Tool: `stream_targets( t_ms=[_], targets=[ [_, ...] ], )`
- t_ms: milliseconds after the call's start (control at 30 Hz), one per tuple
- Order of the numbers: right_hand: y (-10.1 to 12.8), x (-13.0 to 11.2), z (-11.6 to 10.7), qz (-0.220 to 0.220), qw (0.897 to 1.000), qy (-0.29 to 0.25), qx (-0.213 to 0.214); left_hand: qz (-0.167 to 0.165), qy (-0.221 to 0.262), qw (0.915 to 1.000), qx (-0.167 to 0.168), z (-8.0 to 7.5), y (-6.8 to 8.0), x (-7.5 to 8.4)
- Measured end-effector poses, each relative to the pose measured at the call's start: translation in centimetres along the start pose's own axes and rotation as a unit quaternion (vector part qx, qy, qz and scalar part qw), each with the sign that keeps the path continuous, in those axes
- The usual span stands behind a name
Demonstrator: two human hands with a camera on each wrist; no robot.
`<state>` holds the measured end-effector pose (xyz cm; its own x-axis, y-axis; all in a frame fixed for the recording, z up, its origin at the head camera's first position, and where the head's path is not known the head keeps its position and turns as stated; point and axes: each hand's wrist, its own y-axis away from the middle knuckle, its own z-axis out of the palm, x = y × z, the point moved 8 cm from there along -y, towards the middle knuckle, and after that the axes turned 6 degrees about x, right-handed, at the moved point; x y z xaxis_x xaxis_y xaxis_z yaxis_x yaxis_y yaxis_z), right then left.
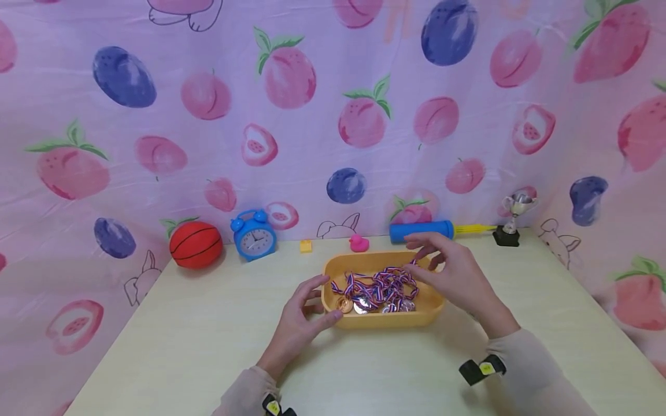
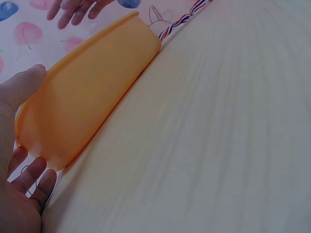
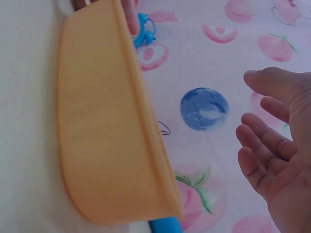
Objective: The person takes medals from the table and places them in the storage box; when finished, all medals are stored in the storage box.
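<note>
Left hand [image 1: 298, 323] held the tray [image 1: 333, 315] at its 9 o'clock end, fingers relaxed. Right hand [image 1: 458, 280] hovered loosely spread at 2 o'clock, nearer the medals [image 1: 380, 289], gripping nothing.

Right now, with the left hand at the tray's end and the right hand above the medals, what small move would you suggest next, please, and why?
Probably lower the right hand to pinch one ribbon: it hovers open over the tangled medals in the orange tray, while the left hand already steadies the tray's left end.
</note>
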<state>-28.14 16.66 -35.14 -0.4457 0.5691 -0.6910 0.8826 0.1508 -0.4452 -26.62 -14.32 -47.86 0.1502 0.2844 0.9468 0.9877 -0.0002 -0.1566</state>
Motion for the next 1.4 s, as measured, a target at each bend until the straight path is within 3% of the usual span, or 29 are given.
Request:
stream_targets(
  t_ms=[467, 600, 800, 1267, 1400],
  targets=[
    [0.5, -0.6, -5.9, -0.059, 0.995, -0.032, 0.08, -0.004, -0.001, 1.0, 0.003, 0.0, 0.0, 0.0],
    [1.0, 0.2, -7.2, -0.047, 0.994, -0.043, 0.089, -0.003, -0.001, 1.0, 0.002, 0.0, 0.0, -0.1],
    [2.3, 1.8, -8.7, -0.026, 0.994, -0.016, 0.101, -0.001, -0.002, 1.0, 0.002, 0.0, 0.0, -0.1],
    [7.6, 6.9, -11.1, 0.007, 0.994, -0.01, 0.106, 0.007, -0.002, 1.0, -0.002, 0.2, 0.0, 0.1],
    [8.9, 7.9, -11.1, 0.011, 0.996, -0.011, 0.09, 0.007, 0.0, 1.0, 0.001, 0.0, -0.1, -0.1]
  ],
)
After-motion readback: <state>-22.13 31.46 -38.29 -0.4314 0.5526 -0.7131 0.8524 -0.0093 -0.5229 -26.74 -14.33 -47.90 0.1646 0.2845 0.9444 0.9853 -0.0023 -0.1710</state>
